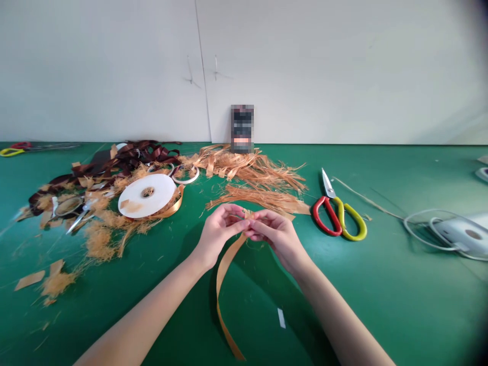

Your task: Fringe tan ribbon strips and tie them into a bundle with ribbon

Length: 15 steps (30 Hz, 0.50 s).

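Both hands meet over the middle of the green table, fingertips pinched together on one tan ribbon (224,269). My left hand (220,229) grips its upper end from the left, and my right hand (277,235) pinches the same end from the right. The ribbon's long tail curves down toward the table's near side. Fingers partly hide the gripped end, where some loose threads show. Just beyond the hands lies a bundle of frayed tan ribbon strips (259,197). Scissors (338,213) with one red and one yellow handle lie to the right of my right hand.
A white ribbon spool (147,195) lies at left among fluffy tan threads (101,241) and dark brown ribbon (141,155). More frayed strips (244,165) lie before a pixelated upright object (242,129) at the wall. A white device (467,231) with a cable sits far right.
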Each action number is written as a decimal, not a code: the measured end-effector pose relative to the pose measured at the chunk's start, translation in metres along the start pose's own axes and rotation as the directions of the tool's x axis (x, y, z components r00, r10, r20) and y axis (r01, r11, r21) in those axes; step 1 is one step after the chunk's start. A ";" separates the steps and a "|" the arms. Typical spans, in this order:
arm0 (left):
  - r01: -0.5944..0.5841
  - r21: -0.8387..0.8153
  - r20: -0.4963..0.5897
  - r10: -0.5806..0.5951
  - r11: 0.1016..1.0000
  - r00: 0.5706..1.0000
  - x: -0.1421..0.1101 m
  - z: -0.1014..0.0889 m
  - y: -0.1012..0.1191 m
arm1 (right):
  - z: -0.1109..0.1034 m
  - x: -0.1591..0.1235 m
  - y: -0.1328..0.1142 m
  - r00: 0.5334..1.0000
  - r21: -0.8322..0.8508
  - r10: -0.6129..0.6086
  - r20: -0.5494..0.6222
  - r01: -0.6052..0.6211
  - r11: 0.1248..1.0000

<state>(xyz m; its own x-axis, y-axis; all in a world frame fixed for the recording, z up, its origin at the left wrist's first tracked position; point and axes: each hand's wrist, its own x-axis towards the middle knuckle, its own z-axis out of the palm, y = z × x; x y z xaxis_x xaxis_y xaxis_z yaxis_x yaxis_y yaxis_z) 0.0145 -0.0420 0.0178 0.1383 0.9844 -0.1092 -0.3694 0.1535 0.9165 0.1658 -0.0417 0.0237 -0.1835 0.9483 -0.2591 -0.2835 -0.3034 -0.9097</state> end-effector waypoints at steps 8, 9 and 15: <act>0.075 0.048 -0.059 -0.072 0.996 0.996 0.000 0.000 -0.001 | 0.003 -0.001 -0.005 0.987 -0.175 -0.128 -0.094 0.111 0.978; 0.080 0.048 -0.059 -0.077 0.996 0.995 0.000 0.001 -0.001 | 0.002 -0.001 -0.006 0.986 -0.183 -0.135 -0.098 0.115 0.976; 0.110 0.069 -0.086 -0.104 0.992 0.991 0.000 -0.001 -0.002 | -0.002 0.000 -0.003 0.964 -0.199 -0.203 -0.174 0.168 0.966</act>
<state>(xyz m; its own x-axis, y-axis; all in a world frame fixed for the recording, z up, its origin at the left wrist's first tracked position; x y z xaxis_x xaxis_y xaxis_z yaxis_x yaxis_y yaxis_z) 0.0145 -0.0421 0.0160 0.0962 0.9667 -0.2370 -0.2878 0.2550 0.9231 0.1686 -0.0407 0.0259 0.0444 0.9916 -0.1213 -0.1169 -0.1154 -0.9864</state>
